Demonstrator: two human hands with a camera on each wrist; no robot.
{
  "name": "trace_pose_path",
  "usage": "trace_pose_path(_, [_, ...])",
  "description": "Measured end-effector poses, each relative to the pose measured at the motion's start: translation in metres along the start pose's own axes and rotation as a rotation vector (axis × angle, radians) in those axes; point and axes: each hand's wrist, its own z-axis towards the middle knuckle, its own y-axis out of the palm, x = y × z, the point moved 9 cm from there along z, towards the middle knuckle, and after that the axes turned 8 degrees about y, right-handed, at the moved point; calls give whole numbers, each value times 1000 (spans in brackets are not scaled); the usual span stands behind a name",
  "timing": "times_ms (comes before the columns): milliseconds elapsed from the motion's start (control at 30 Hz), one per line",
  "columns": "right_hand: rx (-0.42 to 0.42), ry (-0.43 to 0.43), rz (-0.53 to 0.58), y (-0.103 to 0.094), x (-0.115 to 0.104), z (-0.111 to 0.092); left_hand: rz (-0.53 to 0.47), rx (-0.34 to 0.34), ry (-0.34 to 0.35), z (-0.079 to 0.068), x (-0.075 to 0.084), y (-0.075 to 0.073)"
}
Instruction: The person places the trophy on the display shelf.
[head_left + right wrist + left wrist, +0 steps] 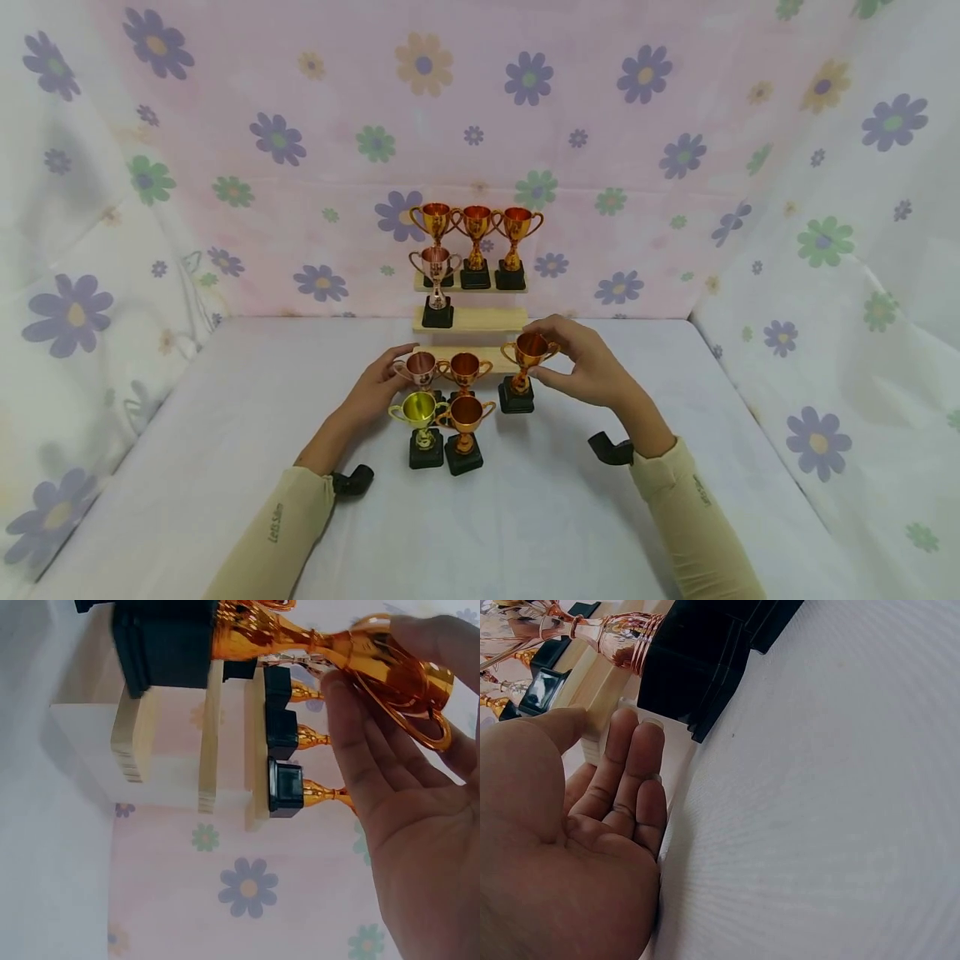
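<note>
My right hand (588, 362) grips a small orange-bronze trophy cup (529, 352) by its bowl, thumb on one side and fingers on the other. The cup is upright, its black base (165, 645) in front of the stepped wooden stand's (491, 320) right end. My left hand (372, 390) is at the stand's left end, fingers loosely bent and holding nothing, beside a rose-gold trophy (420, 369). Next to that trophy is an orange-bronze one (465, 371). In front of them stand a yellow-gold trophy (419, 409) and another orange-bronze one (467, 413).
On the stand's top step are three gold trophies (477, 223) in a row. One rose-gold trophy (437, 265) occupies the left of the middle step. White cloth (525, 525) covers the table, and a flowered curtain (480, 75) hangs behind.
</note>
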Motion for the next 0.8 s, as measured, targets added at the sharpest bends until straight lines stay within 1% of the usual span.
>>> trace_pose_path(200, [105,-17,-26,-4,10,6,10,-6,16,0,1,-1])
trace_pose_path(400, [167,-33,22,-12,16,11,11,3,26,1,1,-3])
trace_pose_path(533, [192,-50,30,-16,15,16,2,5,19,2,-1,-4])
trace_pose_path(633, [196,-58,18,-16,14,21,-15,-1,0,1,-3,-2])
trace_pose_path(733, [199,-64,-3,-16,14,27,-27,-8,4,1,-2,0])
trace_pose_path(800, [199,-64,-12,-16,8,31,-40,-9,11,1,-1,0])
